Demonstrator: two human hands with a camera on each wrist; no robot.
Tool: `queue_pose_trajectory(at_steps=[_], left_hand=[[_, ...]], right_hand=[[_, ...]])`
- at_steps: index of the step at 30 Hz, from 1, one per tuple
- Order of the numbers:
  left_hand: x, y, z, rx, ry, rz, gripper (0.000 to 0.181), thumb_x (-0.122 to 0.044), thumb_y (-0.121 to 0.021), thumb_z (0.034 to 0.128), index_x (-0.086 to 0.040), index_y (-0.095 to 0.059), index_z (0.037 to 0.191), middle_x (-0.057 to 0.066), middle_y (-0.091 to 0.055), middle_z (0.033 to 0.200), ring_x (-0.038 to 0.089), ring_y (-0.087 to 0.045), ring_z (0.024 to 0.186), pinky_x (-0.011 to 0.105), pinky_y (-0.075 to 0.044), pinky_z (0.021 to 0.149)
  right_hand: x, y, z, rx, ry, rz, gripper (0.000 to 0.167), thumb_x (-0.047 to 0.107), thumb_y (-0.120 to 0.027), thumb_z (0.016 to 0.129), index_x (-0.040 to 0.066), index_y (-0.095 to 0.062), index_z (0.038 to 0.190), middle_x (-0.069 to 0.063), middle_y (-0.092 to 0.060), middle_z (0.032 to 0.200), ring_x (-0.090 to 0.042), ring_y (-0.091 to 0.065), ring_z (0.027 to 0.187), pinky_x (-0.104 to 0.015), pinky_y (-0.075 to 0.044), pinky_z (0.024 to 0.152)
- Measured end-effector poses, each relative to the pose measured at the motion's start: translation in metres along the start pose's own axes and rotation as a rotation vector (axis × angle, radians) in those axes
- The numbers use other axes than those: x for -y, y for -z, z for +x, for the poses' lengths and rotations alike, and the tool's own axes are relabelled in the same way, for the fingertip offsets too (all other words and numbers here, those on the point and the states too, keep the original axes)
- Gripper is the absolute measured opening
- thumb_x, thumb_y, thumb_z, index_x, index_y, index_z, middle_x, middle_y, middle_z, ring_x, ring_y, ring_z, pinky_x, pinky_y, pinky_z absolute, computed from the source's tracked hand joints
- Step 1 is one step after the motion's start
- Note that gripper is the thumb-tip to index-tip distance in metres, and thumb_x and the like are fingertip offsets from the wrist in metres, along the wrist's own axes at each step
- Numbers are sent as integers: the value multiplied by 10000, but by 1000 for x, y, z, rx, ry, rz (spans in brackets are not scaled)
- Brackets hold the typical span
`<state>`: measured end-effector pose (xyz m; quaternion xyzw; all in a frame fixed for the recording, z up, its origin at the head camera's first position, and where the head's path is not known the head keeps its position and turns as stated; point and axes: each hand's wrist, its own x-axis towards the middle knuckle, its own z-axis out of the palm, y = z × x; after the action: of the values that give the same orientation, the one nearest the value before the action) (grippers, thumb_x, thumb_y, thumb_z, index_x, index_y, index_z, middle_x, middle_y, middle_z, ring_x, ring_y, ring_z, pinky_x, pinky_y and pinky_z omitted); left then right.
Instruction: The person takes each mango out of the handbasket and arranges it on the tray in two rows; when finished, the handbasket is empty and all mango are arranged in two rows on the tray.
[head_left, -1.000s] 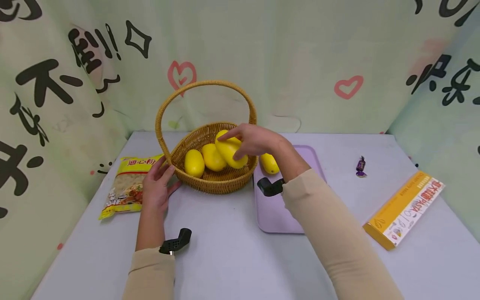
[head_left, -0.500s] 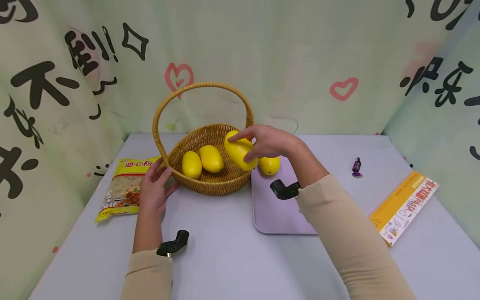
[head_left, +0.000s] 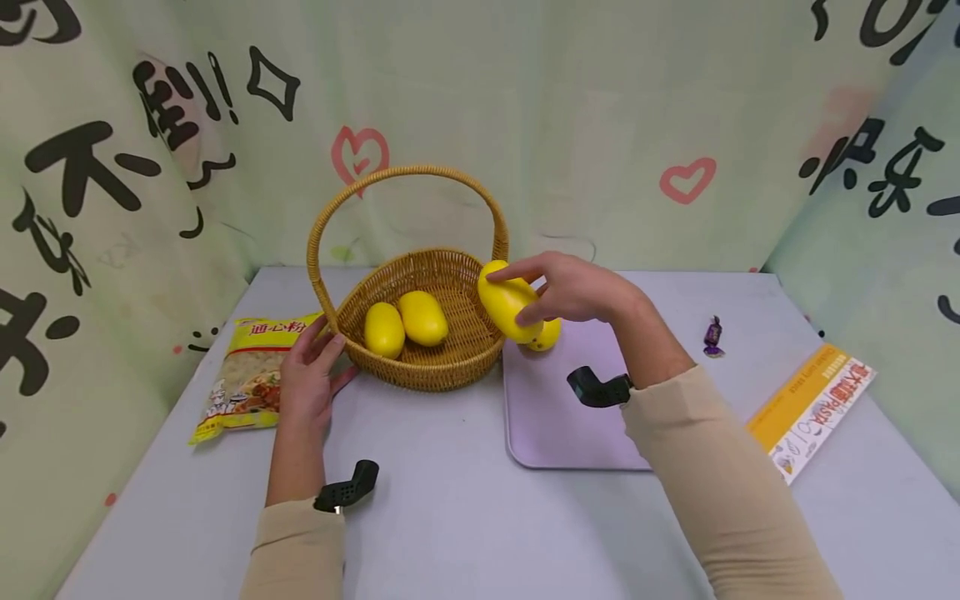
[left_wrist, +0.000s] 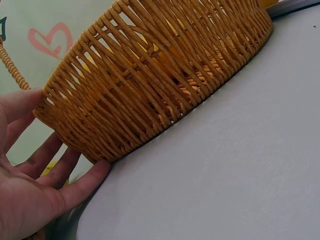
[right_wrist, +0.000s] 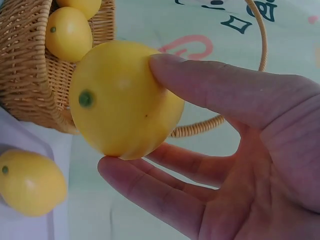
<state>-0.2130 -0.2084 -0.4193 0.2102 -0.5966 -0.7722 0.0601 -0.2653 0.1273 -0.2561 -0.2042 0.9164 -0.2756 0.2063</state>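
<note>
My right hand holds a smooth yellow mango between thumb and fingers, just outside the right rim of the wicker basket. Its green stem spot shows in the right wrist view. Two more mangoes, one on the left and one beside it, lie in the basket. Another mango rests on the lilac tray, partly hidden behind the held one. At the basket's left end, my left hand grips the side, with digits at the rim and near the base, as the left wrist view shows.
A yellow pasta bag lies left of the basket, partly behind my left hand. On the right are a purple wrapped candy and an orange-and-white pasta box. The basket's tall handle arches above it. A printed curtain hangs behind the table.
My right hand has carried the mango rightward from above the inside of the basket to beyond its right rim, near the tray. The left hand has stayed on the basket.
</note>
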Motion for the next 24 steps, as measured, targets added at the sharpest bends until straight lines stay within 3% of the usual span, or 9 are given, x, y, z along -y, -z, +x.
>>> queue_pose_trajectory(at_steps=[8, 17, 24], left_hand=[[0, -1, 0, -8, -4, -2, 519, -263, -642, 1033, -400, -508, 1515, 22, -459, 1582, 185, -489, 1406, 507, -495, 1119], [0, -1, 0, -8, -2, 5, 516, -244, -624, 1045, -411, -501, 1517, 21, -458, 1587, 191, -484, 1417, 503, -498, 1116], [-2, -2, -2, -8, 1, 13, 524, -244, -622, 1046, -403, -490, 1527, 25, -450, 1596, 193, -477, 1425, 508, -494, 1119]], right_hand=[[-16, 7, -13, -32, -23, 33, 583, 106, -688, 963, 267, -556, 1507, -163, -495, 1505, -348, -634, 1165, -501, -550, 997], [-34, 11, -24, -110, -138, -32, 601, 126, -688, 961, 272, -534, 1524, -218, -471, 1512, -390, -529, 1247, -625, -473, 1055], [-52, 12, -27, -137, -216, -29, 619, 118, -672, 958, 238, -509, 1543, -253, -426, 1543, -419, -466, 1269, -621, -471, 1047]])
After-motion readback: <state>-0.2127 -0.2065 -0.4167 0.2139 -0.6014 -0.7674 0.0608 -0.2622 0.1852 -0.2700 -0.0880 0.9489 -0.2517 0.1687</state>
